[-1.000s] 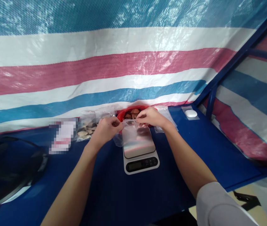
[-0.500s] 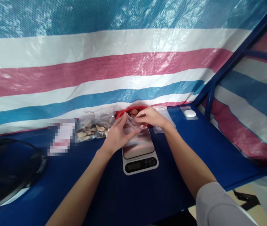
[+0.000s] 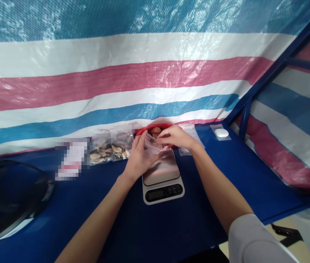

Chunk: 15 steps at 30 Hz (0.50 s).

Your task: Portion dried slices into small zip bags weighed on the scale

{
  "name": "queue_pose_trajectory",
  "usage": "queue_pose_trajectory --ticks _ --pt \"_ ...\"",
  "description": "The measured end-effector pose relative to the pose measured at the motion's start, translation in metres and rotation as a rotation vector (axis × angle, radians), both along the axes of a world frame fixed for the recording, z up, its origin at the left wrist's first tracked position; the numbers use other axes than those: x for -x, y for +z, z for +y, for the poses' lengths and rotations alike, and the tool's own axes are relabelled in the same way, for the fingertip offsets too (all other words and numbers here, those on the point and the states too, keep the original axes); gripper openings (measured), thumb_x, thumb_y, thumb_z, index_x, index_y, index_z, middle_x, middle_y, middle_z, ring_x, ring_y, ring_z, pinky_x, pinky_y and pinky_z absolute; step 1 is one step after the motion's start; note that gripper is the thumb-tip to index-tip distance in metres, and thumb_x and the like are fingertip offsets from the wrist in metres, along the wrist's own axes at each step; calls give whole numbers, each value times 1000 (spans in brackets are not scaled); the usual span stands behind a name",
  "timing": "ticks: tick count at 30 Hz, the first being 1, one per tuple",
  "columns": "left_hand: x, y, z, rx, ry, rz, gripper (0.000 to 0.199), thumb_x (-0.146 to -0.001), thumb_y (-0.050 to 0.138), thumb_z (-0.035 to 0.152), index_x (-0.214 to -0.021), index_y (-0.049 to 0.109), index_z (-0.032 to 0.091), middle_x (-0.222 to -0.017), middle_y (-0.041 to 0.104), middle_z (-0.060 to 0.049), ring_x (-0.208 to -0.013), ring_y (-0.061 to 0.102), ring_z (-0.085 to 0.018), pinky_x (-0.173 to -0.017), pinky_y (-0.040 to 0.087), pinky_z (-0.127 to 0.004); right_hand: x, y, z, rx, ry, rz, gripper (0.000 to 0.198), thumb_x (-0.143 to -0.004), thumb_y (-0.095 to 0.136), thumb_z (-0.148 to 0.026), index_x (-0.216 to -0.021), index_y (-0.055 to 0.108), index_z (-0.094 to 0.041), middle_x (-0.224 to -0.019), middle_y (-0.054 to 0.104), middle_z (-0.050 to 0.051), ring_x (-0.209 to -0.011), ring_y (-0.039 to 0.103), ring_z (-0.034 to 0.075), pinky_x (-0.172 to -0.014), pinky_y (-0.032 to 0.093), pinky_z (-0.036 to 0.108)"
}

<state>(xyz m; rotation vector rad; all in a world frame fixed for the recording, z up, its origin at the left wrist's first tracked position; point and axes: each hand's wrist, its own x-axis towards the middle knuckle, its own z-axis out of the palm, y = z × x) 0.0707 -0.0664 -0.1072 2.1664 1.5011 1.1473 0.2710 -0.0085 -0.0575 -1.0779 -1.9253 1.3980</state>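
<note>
A clear plastic bag (image 3: 152, 144) is held over the back of a kitchen scale (image 3: 162, 171), its mouth spread apart. My left hand (image 3: 139, 156) grips the bag's left side between fingers and thumb. My right hand (image 3: 174, 137) pinches the bag's right edge, its fingertips partly hidden. Just behind the bag stands a red container (image 3: 141, 132) holding brown dried pieces (image 3: 156, 130), partly covered by my hands. The scale's metal plate lies under the bag, and its display looks dark.
Left of the scale lie clear bags of pale brown slices (image 3: 107, 150). Flat clear bags (image 3: 189, 140) lie to the right, and a white oval object (image 3: 221, 133) rests farther right. A dark round object (image 3: 12, 197) occupies the left side. Striped sheeting (image 3: 116, 76) hangs behind the blue table (image 3: 239, 171).
The mouth of the bag looks wider than before. My left hand has shifted slightly to the right, while my right hand stays almost in place.
</note>
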Motion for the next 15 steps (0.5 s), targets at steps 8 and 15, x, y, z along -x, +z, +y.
queue_pose_trajectory --ticks 8,15 --pt "0 0 1 -39 38 40 71 -79 79 47 -139 50 21 -137 61 -15 -128 59 -33 -107 51 -51 -8 5 3 -221 -48 -92 20 -85 67 -32 -77 78 -17 -69 72 0 -65 66 15 -61 50 24" --pt "-1 -5 3 -30 50 79 78 -76 82 46 -142 50 21 -140 60 -16 -133 55 -36 -111 47 -56 4 15 -10 -421 -28 -86 24 -89 68 -39 -94 81 -20 -87 77 2 -77 67 17 -72 50 28"
